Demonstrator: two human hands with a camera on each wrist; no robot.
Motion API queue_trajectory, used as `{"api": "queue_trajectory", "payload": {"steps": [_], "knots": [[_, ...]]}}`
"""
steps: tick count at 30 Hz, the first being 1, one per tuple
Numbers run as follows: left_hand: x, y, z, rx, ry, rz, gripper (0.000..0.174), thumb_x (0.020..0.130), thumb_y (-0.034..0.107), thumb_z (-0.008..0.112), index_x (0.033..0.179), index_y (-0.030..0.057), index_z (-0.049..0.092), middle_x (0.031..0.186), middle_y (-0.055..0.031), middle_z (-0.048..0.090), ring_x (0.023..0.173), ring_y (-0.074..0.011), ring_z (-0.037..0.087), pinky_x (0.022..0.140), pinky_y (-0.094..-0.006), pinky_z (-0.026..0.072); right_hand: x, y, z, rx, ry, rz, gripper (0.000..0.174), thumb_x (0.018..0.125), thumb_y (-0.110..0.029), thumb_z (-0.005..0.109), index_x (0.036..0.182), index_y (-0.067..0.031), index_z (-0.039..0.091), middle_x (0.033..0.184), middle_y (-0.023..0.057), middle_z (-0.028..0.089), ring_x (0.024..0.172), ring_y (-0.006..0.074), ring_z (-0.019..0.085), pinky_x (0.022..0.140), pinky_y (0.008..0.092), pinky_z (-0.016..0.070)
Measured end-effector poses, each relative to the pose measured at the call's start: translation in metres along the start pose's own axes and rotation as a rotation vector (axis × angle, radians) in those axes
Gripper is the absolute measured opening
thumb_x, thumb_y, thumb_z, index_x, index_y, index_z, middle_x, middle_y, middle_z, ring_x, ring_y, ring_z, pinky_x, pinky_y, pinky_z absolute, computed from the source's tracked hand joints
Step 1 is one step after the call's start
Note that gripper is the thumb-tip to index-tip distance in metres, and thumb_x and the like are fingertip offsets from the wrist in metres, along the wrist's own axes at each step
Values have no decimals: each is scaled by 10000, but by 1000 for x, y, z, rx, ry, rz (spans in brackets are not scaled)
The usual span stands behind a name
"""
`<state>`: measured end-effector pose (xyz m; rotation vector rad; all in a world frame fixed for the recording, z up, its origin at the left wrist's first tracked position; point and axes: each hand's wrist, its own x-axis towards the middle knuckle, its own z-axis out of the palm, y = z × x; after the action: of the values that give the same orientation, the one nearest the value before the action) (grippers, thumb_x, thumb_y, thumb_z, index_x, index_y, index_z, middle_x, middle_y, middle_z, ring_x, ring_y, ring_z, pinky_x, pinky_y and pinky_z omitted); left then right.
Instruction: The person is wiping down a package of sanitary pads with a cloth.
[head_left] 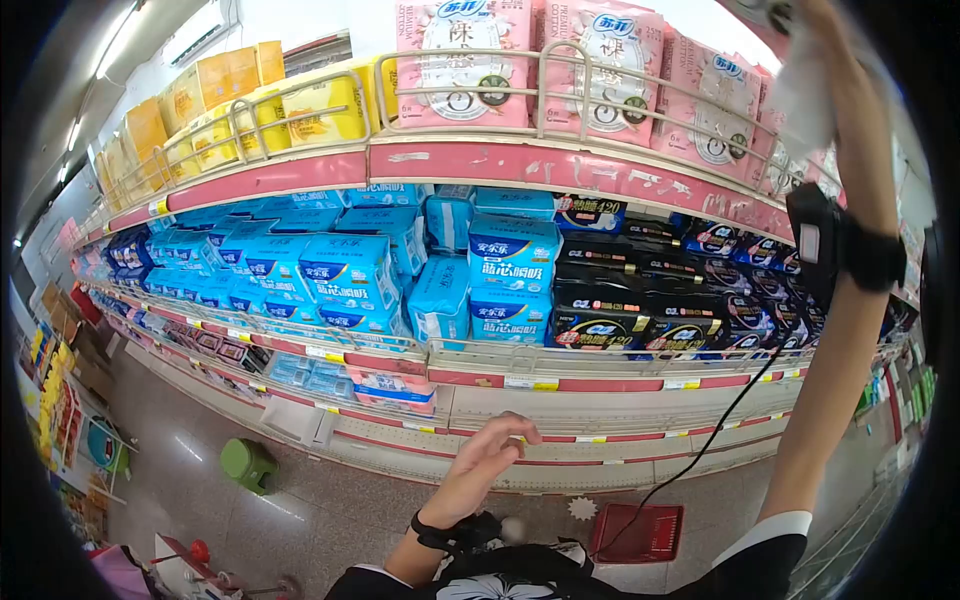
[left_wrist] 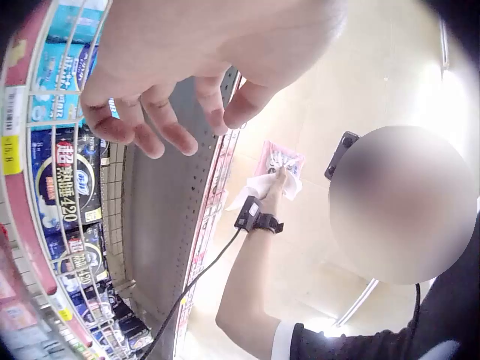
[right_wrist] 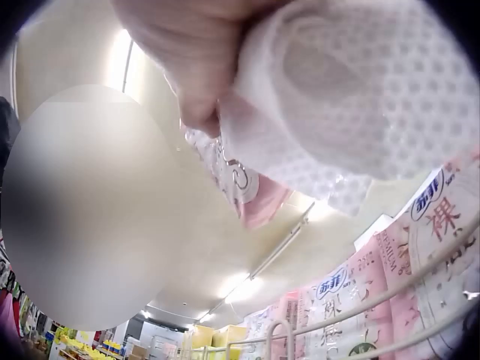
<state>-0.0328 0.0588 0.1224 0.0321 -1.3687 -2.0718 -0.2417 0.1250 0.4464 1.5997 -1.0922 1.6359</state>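
Note:
My right hand (right_wrist: pixel 187 60) is raised high at the right end of the top shelf, holding a white dimpled cloth (right_wrist: pixel 397 82) and a pink-and-white pack of sanitary pads (right_wrist: pixel 259 199). In the left wrist view the cloth (left_wrist: pixel 262 184) hangs below the pack (left_wrist: pixel 279 156), both in that hand's grasp. Much of the pack is hidden behind fingers and cloth in the right wrist view. Low in front of the shelves, my left hand (head_left: pixel 487 462) has nothing in it, its fingers loosely bent.
Similar pink packs (head_left: pixel 465 75) line the top shelf behind a wire guard rail (head_left: pixel 590 85). Below stand blue packs (head_left: pixel 345 270) and black packs (head_left: pixel 600 310). A red basket (head_left: pixel 640 533) and green stool (head_left: pixel 248 465) are on the floor. A cable (head_left: pixel 700 455) runs from the right wrist.

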Motion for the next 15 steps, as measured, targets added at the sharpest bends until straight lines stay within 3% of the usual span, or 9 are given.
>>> {"api": "queue_trajectory", "payload": {"steps": [4, 6, 11, 13, 15], "knots": [[-6, 4, -6, -24, -15, 5, 263, 873, 139, 449, 1124, 60, 448, 973, -110, 500, 941, -211, 462, 801, -333, 349, 21, 15, 17, 16, -195, 78, 259, 832, -224, 590, 1026, -58, 548, 952, 39, 595, 863, 108, 576, 745, 216, 467], [-9, 6, -9, -19, 6, 0, 251, 874, 151, 442, 1110, 65, 448, 926, -109, 499, 907, -221, 471, 801, -350, 361, 24, 22, 24, 98, -410, 92, 211, 831, -176, 591, 994, -46, 557, 931, 37, 599, 853, 104, 577, 726, 214, 472], [-12, 6, -16, -43, 57, -11, 236, 869, 159, 443, 1088, 70, 446, 899, -102, 499, 885, -225, 481, 792, -359, 373, 26, 27, 26, 76, -475, 126, 156, 816, -134, 611, 929, -28, 598, 869, 42, 620, 824, 97, 583, 710, 211, 476], [-11, 7, -18, -59, 70, -13, 230, 868, 158, 444, 1080, 71, 446, 895, -101, 500, 883, -226, 483, 788, -357, 375, 29, 20, 22, -63, -473, 267, 142, 810, -129, 616, 907, -24, 613, 853, 47, 629, 798, 94, 587, 702, 210, 477], [-10, 7, -18, -71, 98, -23, 213, 868, 152, 439, 1064, 71, 447, 885, -94, 500, 878, -224, 487, 786, -352, 376, 36, 19, 17, -96, -508, 259, 145, 808, -126, 618, 909, -22, 614, 849, 46, 630, 793, 90, 586, 695, 208, 476]]}}
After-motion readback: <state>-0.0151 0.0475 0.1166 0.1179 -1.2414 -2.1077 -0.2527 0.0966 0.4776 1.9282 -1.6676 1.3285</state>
